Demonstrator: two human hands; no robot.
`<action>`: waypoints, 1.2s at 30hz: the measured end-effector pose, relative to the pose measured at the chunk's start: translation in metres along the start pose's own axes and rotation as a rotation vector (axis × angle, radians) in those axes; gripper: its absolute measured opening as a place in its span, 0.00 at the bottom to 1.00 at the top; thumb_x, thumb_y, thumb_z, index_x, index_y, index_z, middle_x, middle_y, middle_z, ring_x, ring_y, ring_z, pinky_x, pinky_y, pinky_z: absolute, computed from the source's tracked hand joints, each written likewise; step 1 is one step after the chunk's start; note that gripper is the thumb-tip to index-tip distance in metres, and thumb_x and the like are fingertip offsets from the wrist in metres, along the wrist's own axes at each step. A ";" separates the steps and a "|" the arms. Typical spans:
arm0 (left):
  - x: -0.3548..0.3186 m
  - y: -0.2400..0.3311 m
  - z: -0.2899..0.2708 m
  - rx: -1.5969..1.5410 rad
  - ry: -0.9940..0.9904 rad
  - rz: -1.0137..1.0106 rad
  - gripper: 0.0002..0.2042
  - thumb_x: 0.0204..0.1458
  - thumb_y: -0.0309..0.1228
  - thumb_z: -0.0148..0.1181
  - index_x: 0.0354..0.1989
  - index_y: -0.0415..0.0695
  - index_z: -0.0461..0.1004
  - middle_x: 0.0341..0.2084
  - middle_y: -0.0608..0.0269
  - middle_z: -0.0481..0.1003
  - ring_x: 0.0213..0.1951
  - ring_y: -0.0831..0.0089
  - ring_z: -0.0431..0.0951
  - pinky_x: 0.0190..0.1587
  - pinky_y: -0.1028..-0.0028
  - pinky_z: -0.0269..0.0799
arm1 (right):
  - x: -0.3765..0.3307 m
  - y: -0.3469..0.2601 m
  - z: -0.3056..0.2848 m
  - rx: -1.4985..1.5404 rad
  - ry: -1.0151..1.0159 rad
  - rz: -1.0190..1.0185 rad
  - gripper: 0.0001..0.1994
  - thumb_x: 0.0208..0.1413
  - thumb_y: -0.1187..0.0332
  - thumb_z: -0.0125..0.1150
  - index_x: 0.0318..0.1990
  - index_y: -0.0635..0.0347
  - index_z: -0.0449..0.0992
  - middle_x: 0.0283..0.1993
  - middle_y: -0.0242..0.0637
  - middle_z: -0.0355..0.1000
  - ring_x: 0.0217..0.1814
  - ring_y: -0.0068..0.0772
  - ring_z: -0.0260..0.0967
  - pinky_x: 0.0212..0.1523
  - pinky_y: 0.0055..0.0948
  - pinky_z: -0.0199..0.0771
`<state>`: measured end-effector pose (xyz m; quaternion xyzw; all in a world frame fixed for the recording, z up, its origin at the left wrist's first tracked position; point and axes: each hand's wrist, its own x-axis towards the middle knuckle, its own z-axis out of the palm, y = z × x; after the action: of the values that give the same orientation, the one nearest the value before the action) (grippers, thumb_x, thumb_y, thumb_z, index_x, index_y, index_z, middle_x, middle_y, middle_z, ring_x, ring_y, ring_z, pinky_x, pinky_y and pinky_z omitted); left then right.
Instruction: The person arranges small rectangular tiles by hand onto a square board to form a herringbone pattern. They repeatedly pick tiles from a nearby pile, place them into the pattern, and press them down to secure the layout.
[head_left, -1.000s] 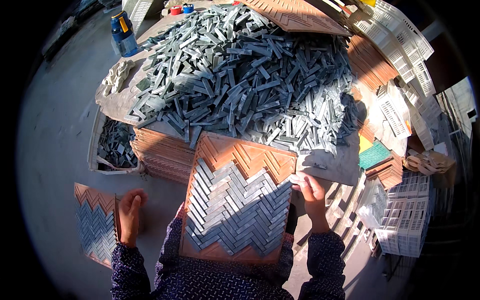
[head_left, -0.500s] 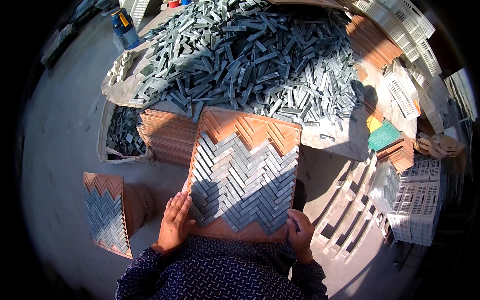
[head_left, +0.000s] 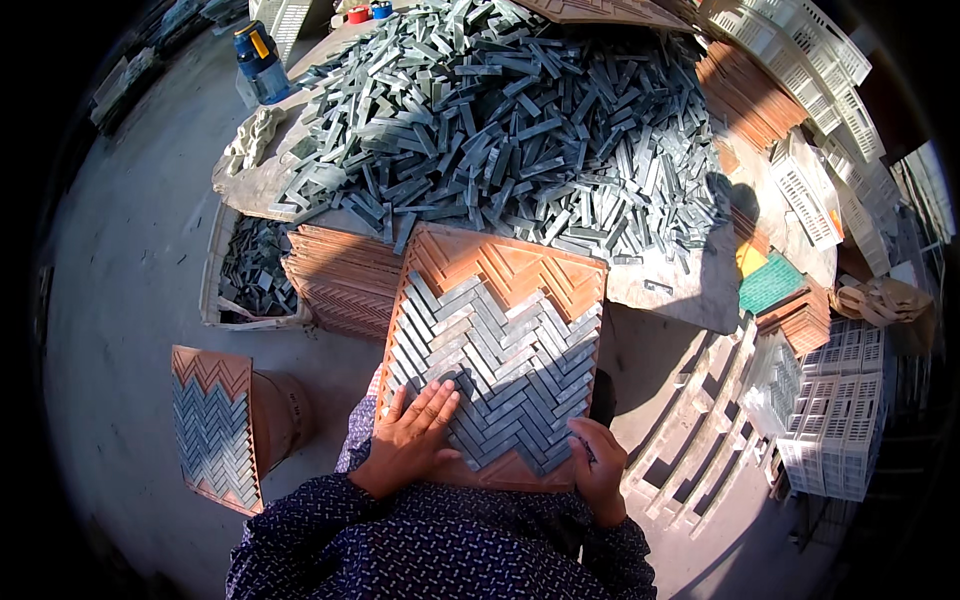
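Observation:
An orange-brown tray [head_left: 470, 262] with herringbone grooves rests at my lap, tilted toward me. Grey stone strips [head_left: 500, 350] fill most of its grooves in a zigzag pattern, while grooves along the far edge show bare. My left hand [head_left: 415, 430] lies flat on the strips at the tray's near left, fingers stretched out. At the near right corner, my right hand [head_left: 598, 462] grips the tray's edge with bent fingers; part of the grip is hidden. Beyond the tray, a large heap of loose grey strips [head_left: 500, 130] covers the table [head_left: 680, 292].
A second partly filled tray [head_left: 212, 385] leans on a round drum [head_left: 280, 410] at left. Stacked brown trays [head_left: 340, 275] and a bin of strips [head_left: 208, 290] stand under the table's left. A wooden pallet [head_left: 690, 425] and white plastic crates [head_left: 835, 420] sit at right.
My left hand has moved from the tray's left edge rightward onto the laid strips. My right hand keeps its grip at the corner. The whole view has shifted slightly.

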<state>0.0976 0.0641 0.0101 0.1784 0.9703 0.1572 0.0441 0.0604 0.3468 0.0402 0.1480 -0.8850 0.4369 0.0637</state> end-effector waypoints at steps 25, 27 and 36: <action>0.033 -0.030 -0.015 0.077 0.004 -0.056 0.42 0.45 0.56 0.55 0.66 0.45 0.51 0.66 0.63 0.52 0.67 0.69 0.50 0.68 0.58 0.36 | 0.053 -0.035 0.018 0.060 -0.129 -0.188 0.08 0.49 0.77 0.59 0.38 0.68 0.76 0.38 0.47 0.75 0.39 0.45 0.75 0.42 0.32 0.75; 0.031 -0.031 -0.010 0.078 -0.004 -0.057 0.42 0.45 0.56 0.55 0.66 0.45 0.51 0.66 0.63 0.51 0.67 0.69 0.50 0.68 0.58 0.36 | 0.050 -0.032 0.018 0.051 -0.141 -0.190 0.08 0.49 0.77 0.60 0.38 0.68 0.76 0.38 0.47 0.75 0.39 0.45 0.74 0.40 0.32 0.75; 0.032 -0.035 -0.013 0.059 -0.088 -0.056 0.45 0.44 0.57 0.56 0.67 0.45 0.48 0.67 0.59 0.48 0.69 0.66 0.46 0.69 0.55 0.30 | 0.056 -0.025 0.029 0.063 -0.237 -0.155 0.12 0.49 0.75 0.61 0.42 0.67 0.75 0.42 0.47 0.74 0.43 0.45 0.73 0.44 0.33 0.74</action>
<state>0.0539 0.0406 0.0102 0.1591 0.9762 0.1194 0.0859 0.0161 0.2977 0.0546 0.2685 -0.8580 0.4376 -0.0125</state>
